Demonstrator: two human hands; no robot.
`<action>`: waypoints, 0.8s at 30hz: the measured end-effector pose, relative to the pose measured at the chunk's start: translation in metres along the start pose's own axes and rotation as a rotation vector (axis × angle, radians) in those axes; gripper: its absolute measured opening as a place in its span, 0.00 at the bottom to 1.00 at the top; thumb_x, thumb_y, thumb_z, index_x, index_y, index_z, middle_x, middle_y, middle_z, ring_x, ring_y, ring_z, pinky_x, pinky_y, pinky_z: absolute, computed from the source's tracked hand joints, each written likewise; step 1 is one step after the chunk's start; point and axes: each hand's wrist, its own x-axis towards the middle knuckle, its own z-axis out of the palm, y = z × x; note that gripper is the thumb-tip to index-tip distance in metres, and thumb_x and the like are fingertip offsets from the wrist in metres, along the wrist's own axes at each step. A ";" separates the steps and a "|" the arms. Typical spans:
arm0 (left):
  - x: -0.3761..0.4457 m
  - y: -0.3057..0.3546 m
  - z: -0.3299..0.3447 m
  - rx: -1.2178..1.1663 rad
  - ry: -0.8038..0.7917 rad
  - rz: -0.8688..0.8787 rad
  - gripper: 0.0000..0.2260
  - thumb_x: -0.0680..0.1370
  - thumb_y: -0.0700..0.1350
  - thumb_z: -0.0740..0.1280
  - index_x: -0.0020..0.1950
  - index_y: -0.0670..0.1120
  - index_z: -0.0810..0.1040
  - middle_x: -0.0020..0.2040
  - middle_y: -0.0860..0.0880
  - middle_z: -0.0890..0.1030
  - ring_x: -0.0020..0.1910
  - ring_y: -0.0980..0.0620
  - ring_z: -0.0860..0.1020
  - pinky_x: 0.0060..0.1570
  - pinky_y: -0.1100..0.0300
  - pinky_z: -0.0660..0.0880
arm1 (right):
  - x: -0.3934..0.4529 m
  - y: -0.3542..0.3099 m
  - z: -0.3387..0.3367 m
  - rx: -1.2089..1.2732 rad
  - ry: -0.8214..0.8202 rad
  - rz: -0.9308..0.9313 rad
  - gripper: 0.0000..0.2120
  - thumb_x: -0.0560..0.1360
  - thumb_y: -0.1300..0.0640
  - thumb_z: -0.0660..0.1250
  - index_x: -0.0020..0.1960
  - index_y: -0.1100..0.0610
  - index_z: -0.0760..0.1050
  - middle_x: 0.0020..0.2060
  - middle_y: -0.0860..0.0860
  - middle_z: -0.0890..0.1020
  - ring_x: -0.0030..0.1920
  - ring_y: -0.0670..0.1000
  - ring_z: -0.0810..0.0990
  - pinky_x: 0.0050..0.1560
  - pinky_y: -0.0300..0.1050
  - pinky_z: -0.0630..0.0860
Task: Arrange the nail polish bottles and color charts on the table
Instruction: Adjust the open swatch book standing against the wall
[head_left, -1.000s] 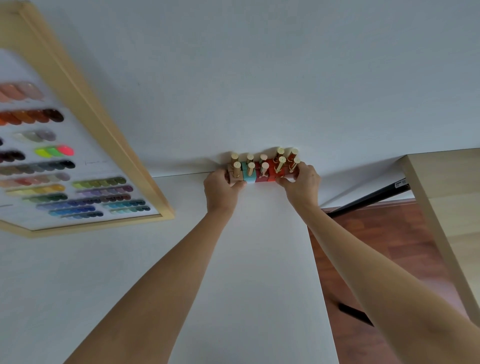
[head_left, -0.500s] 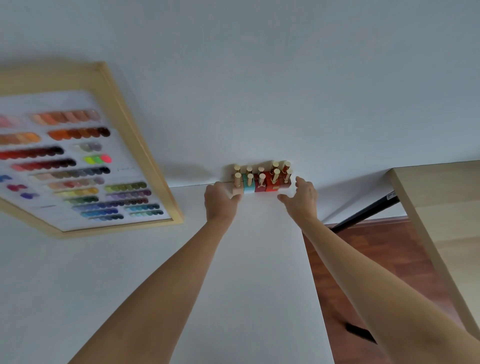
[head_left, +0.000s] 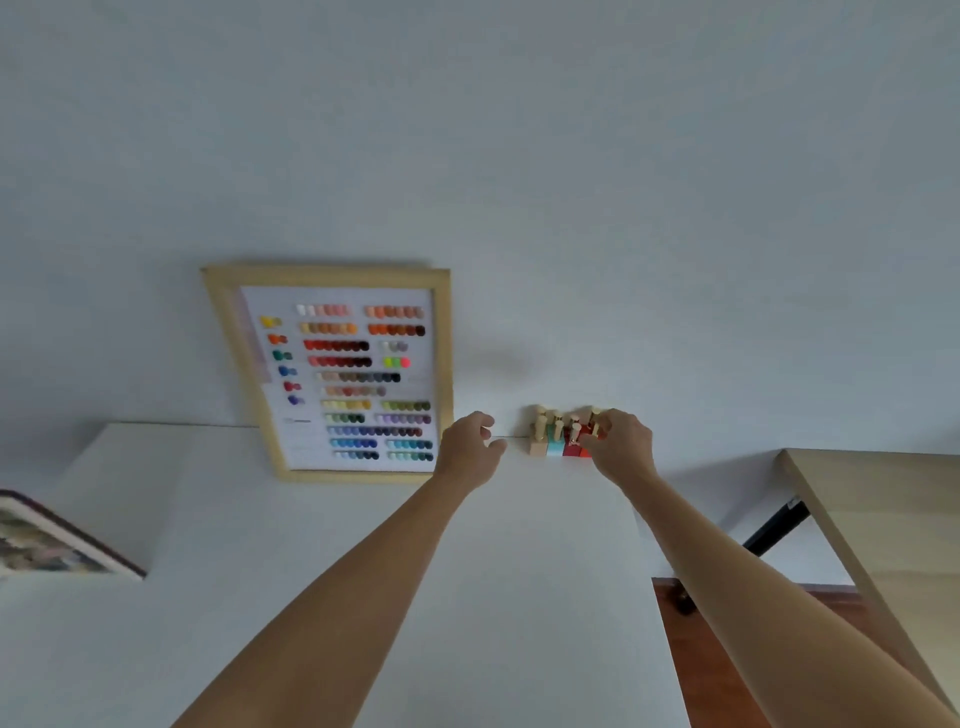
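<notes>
Against the wall, far end of the tabletop (head_left: 519, 597): the nail polish bottles (head_left: 563, 436) stand upright in a tight bunch, pale caps on top.
Right hand (head_left: 621, 449): its fingers (head_left: 597, 434) curl onto the red bottles at the right end of the bunch, touching them. A real hold or just a nudge? I cannot tell.
Left hand (head_left: 467, 452): loosely curled and holding nothing, just beside the bunch with a gap between.
Which way: the bunch lies left of the right fingers and right of the left fingers.
Long way of the bunch: side to side, along the wall.
Nearer hand: the right one.
Color chart (head_left: 343, 374): in a wooden frame, leaning on the wall, just past the left hand.
Edges: the tabletop's right edge is close under the right arm, with floor below.
Open room: lots of bare tabletop toward the person, none behind the bottles.
</notes>
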 end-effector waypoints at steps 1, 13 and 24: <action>-0.009 -0.003 -0.015 -0.004 0.012 0.009 0.16 0.76 0.43 0.68 0.63 0.42 0.74 0.56 0.44 0.79 0.55 0.48 0.77 0.50 0.61 0.72 | -0.010 -0.013 0.001 0.004 -0.005 -0.023 0.09 0.71 0.61 0.67 0.51 0.63 0.76 0.43 0.55 0.79 0.51 0.59 0.77 0.47 0.46 0.71; -0.131 -0.116 -0.225 0.059 0.231 -0.035 0.12 0.75 0.43 0.68 0.57 0.43 0.77 0.53 0.45 0.81 0.49 0.50 0.77 0.49 0.62 0.73 | -0.154 -0.185 0.092 -0.005 -0.184 -0.298 0.11 0.73 0.60 0.68 0.53 0.64 0.78 0.52 0.58 0.82 0.52 0.58 0.79 0.57 0.50 0.74; -0.237 -0.237 -0.388 0.185 0.455 -0.189 0.08 0.75 0.41 0.67 0.54 0.44 0.77 0.52 0.42 0.81 0.48 0.47 0.77 0.48 0.59 0.71 | -0.270 -0.296 0.201 0.068 -0.370 -0.483 0.13 0.73 0.61 0.69 0.56 0.64 0.78 0.54 0.58 0.82 0.55 0.56 0.78 0.61 0.48 0.72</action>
